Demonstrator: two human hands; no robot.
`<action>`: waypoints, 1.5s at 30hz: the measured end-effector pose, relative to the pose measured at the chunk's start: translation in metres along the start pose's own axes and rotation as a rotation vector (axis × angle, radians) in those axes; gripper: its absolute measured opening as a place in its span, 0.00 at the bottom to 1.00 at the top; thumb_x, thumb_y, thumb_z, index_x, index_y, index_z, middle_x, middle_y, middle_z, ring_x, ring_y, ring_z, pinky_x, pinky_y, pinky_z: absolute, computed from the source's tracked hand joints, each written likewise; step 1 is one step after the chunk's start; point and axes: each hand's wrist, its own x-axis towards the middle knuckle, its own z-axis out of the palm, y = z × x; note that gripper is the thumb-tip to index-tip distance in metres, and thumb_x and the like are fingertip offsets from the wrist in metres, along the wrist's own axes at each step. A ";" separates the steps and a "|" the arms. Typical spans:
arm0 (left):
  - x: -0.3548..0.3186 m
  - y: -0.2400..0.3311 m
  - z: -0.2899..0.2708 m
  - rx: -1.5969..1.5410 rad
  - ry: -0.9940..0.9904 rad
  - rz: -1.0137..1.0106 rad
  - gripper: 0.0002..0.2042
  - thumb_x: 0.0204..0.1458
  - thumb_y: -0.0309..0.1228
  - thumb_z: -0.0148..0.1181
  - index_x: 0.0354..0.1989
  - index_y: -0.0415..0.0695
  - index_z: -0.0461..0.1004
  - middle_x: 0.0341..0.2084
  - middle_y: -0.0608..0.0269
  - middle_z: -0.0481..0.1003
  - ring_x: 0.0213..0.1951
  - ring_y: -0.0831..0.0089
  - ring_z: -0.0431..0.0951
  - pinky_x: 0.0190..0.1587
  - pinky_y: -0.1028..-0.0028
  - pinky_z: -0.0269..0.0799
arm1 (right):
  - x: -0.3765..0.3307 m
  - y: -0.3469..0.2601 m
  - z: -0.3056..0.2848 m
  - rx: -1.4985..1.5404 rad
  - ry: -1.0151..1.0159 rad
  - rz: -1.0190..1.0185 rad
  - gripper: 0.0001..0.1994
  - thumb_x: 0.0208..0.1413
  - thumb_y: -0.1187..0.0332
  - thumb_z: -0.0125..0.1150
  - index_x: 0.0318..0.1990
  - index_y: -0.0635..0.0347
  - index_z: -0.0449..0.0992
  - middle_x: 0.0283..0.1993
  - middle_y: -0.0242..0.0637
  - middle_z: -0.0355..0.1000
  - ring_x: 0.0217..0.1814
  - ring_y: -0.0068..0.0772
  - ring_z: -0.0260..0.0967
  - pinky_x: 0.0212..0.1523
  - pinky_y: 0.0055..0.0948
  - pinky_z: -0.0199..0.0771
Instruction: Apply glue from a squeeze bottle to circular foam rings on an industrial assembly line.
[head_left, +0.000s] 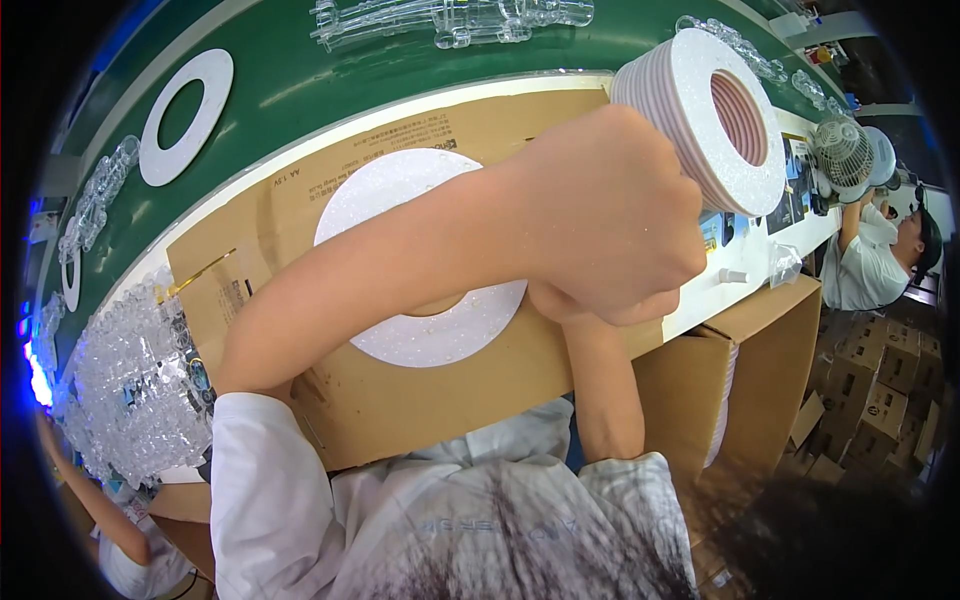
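My left forearm reaches across from the lower left, and my left hand (615,215) is closed in a fist, its back toward me. Whatever its fingers may hold is hidden. Beneath it, my right hand (548,298) is mostly covered; only a small part near the wrist shows, so its fingers cannot be seen. A flat white speckled ring (455,338) lies under my left forearm on a brown cardboard sheet (400,415). Just beyond my left fist, a thick stack of similar rings (655,85), with pinkish edges, rests on its side.
Clear plastic parts (130,370) are heaped at the left. Another white ring (221,75) and clear plastic pieces (465,20) lie on the green surface (290,80). An open carton (765,375) stands at my right, with a fan (843,155) and another person (865,260) beyond.
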 end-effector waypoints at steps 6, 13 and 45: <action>0.002 0.000 0.000 0.013 -0.048 0.008 0.14 0.25 0.41 0.61 0.08 0.46 0.64 0.10 0.68 0.62 0.15 0.70 0.68 0.15 0.69 0.59 | 0.002 -0.017 -0.005 0.077 0.084 -0.108 0.27 0.33 0.68 0.71 0.49 0.42 0.76 0.51 0.13 0.69 0.55 0.09 0.65 0.48 0.24 0.70; 0.000 -0.001 0.003 0.004 0.020 0.011 0.15 0.25 0.41 0.61 0.06 0.46 0.62 0.08 0.67 0.60 0.13 0.70 0.66 0.14 0.69 0.57 | 0.003 -0.040 -0.006 0.299 0.125 -0.199 0.24 0.35 0.70 0.68 0.47 0.43 0.76 0.49 0.13 0.70 0.54 0.10 0.66 0.47 0.24 0.71; 0.007 0.003 0.008 -0.004 0.155 0.137 0.15 0.22 0.38 0.61 0.07 0.46 0.59 0.09 0.67 0.57 0.13 0.71 0.64 0.13 0.71 0.58 | -0.005 -0.030 0.008 0.271 0.237 -0.021 0.09 0.50 0.68 0.59 0.40 0.47 0.74 0.41 0.13 0.69 0.44 0.07 0.67 0.38 0.20 0.70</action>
